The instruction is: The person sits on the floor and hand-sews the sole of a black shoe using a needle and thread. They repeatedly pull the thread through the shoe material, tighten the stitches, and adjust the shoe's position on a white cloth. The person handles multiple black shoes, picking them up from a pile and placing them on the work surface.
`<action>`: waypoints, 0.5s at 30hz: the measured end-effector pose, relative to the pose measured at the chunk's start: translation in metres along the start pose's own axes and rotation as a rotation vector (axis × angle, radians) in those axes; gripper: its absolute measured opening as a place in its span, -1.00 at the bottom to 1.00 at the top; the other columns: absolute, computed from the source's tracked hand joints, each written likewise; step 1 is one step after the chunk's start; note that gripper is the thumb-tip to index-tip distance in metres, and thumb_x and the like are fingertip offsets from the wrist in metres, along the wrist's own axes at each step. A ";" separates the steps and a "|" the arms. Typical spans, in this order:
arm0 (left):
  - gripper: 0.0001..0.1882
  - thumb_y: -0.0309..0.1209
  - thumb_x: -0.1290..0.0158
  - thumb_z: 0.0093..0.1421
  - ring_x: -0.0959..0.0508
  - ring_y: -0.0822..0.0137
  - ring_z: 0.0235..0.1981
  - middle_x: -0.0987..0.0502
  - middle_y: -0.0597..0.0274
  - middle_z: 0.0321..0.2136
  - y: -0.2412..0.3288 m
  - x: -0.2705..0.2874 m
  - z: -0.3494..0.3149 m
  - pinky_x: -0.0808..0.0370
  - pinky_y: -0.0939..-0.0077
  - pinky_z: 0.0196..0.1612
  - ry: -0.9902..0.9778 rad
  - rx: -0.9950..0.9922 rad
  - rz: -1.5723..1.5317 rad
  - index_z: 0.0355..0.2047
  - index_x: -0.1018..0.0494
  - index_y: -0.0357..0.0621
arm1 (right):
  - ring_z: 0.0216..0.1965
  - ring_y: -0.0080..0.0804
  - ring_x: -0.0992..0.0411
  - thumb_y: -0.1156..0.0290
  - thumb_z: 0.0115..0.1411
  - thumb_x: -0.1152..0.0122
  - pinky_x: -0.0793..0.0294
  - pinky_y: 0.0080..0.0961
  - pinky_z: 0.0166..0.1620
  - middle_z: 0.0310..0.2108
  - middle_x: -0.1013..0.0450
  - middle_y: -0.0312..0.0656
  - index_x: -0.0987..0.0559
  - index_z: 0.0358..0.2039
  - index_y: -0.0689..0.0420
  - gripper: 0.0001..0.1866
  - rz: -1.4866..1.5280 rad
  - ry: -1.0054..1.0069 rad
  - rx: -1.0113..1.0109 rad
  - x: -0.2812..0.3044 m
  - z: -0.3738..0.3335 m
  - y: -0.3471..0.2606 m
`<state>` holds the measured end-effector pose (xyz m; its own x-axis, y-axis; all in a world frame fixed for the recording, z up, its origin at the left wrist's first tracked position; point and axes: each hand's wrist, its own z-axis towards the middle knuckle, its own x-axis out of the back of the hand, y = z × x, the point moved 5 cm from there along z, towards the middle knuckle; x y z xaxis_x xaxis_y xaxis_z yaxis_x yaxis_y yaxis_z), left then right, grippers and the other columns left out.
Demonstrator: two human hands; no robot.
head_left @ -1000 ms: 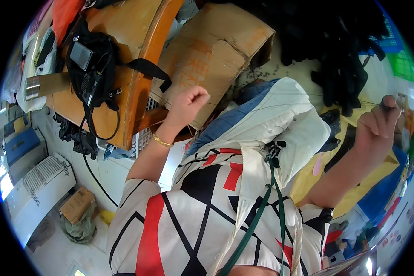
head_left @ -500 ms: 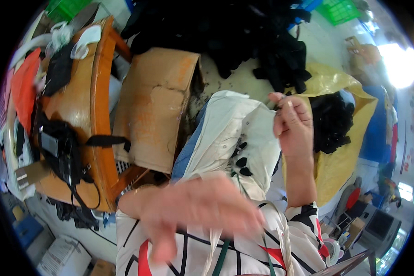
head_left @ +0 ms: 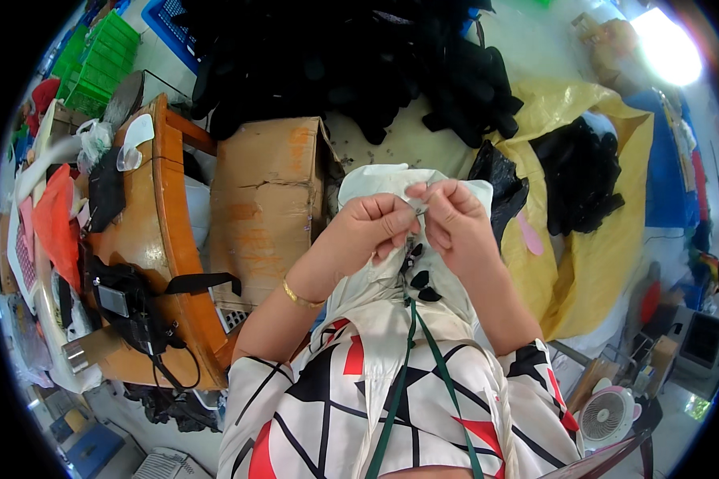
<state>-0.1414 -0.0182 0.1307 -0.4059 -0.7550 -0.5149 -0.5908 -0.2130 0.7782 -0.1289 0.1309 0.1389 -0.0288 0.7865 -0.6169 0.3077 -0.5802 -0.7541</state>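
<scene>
My left hand (head_left: 373,227) and my right hand (head_left: 454,223) meet above my lap, their fingertips pinched close together. What lies between the fingers is too small to make out. Below them a white apron (head_left: 367,275) covers my legs. Small black scraps (head_left: 423,284) rest on the cloth between my thighs, near a dark green cord (head_left: 411,339) that hangs down my front.
A large heap of black pieces (head_left: 319,72) lies ahead. To the left are a cardboard box (head_left: 264,203) and a wooden table (head_left: 148,239) with a black bag (head_left: 124,299). On the right, a yellow sack (head_left: 595,279) holds more black pieces (head_left: 579,176). A fan (head_left: 607,417) stands lower right.
My left hand has risen from in front of my belly to meet my right hand over my lap. The right hand has moved left and slightly down. The view has shifted too.
</scene>
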 end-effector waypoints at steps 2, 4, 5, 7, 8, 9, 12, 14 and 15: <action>-0.77 -0.29 -0.08 0.33 -0.27 0.66 -0.71 -0.40 0.45 -0.64 -0.008 0.012 0.005 -0.19 0.78 -0.67 -0.029 0.052 -0.051 -0.37 -0.53 -0.20 | -0.72 -0.65 -0.22 0.24 0.41 -0.01 -0.19 -0.71 -0.67 -0.35 -0.52 -0.25 -0.42 -0.24 0.04 -0.84 0.298 0.028 -0.125 0.012 -0.003 0.000; -0.81 -0.33 -0.12 0.29 -0.24 0.68 -0.72 -0.39 0.46 -0.64 -0.007 0.030 -0.001 -0.11 0.80 -0.70 0.012 0.084 -0.061 -0.39 -0.53 -0.19 | -0.72 -0.64 -0.16 0.29 0.39 -0.04 -0.15 -0.68 -0.66 -0.62 -0.35 -0.36 -0.42 -0.23 0.06 -0.87 0.360 0.180 -0.052 0.028 -0.008 -0.019; -0.82 -0.34 -0.13 0.29 -0.24 0.68 -0.72 -0.40 0.46 -0.63 -0.006 0.038 -0.004 -0.11 0.81 -0.69 0.031 0.102 -0.035 -0.39 -0.53 -0.18 | -0.70 -0.65 -0.16 0.36 0.37 -0.02 -0.16 -0.69 -0.64 -0.68 -0.22 -0.43 -0.42 -0.23 0.11 -0.89 0.311 0.087 0.112 0.048 -0.009 -0.038; -0.84 -0.36 -0.13 0.28 -0.25 0.69 -0.71 -0.41 0.46 -0.62 -0.006 0.060 -0.014 -0.12 0.82 -0.69 0.087 0.141 0.023 -0.38 -0.53 -0.18 | -0.69 -0.68 -0.10 0.36 0.37 0.00 -0.13 -0.71 -0.63 -0.69 -0.12 -0.47 -0.42 -0.25 0.14 -0.87 0.350 0.252 0.179 0.082 -0.018 -0.076; -0.85 -0.37 -0.12 0.29 -0.26 0.70 -0.68 -0.43 0.45 -0.59 -0.002 0.067 -0.020 -0.13 0.85 -0.68 0.126 0.154 0.062 -0.38 -0.52 -0.18 | -0.68 -0.69 -0.09 0.35 0.40 0.03 -0.13 -0.72 -0.61 -0.66 -0.13 -0.45 -0.40 -0.29 0.12 -0.86 0.523 0.090 0.171 0.102 -0.019 -0.094; -0.85 -0.37 -0.12 0.29 -0.27 0.71 -0.68 -0.44 0.45 -0.58 -0.002 0.073 -0.024 -0.13 0.85 -0.67 0.124 0.175 0.073 -0.38 -0.52 -0.18 | -0.64 -0.67 -0.08 0.39 0.42 0.09 -0.15 -0.74 -0.59 -0.63 -0.12 -0.43 -0.35 -0.38 0.12 -0.81 0.515 0.105 0.200 0.118 -0.025 -0.115; -0.85 -0.38 -0.10 0.30 -0.26 0.72 -0.67 -0.44 0.45 -0.57 -0.003 0.084 -0.025 -0.14 0.87 -0.67 0.107 0.218 0.133 -0.38 -0.51 -0.17 | -0.59 -0.61 -0.08 0.47 0.42 0.12 -0.26 -0.69 -0.52 -0.62 -0.09 -0.39 -0.32 -0.41 0.17 -0.80 0.505 0.128 0.287 0.179 -0.047 -0.163; -0.85 -0.38 -0.09 0.30 -0.25 0.73 -0.67 -0.44 0.45 -0.56 -0.005 0.089 -0.027 -0.13 0.87 -0.67 0.082 0.253 0.134 -0.38 -0.51 -0.17 | -0.58 -0.55 -0.09 0.52 0.39 0.10 -0.41 -0.64 -0.41 -0.61 -0.09 -0.35 -0.32 -0.41 0.23 -0.82 0.448 0.212 0.402 0.215 -0.060 -0.191; -0.85 -0.38 -0.09 0.31 -0.25 0.73 -0.67 -0.43 0.45 -0.56 -0.004 0.091 -0.028 -0.13 0.87 -0.67 0.074 0.269 0.134 -0.38 -0.50 -0.16 | -0.57 -0.52 -0.10 0.54 0.37 0.09 -0.47 -0.60 -0.34 -0.61 -0.10 -0.32 -0.31 -0.43 0.25 -0.82 0.431 0.338 0.478 0.236 -0.066 -0.206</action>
<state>-0.1561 -0.1030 0.0908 -0.4465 -0.8104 -0.3792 -0.7029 0.0554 0.7092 -0.1362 0.4505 0.1636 0.3207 0.4451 -0.8361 -0.2258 -0.8213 -0.5239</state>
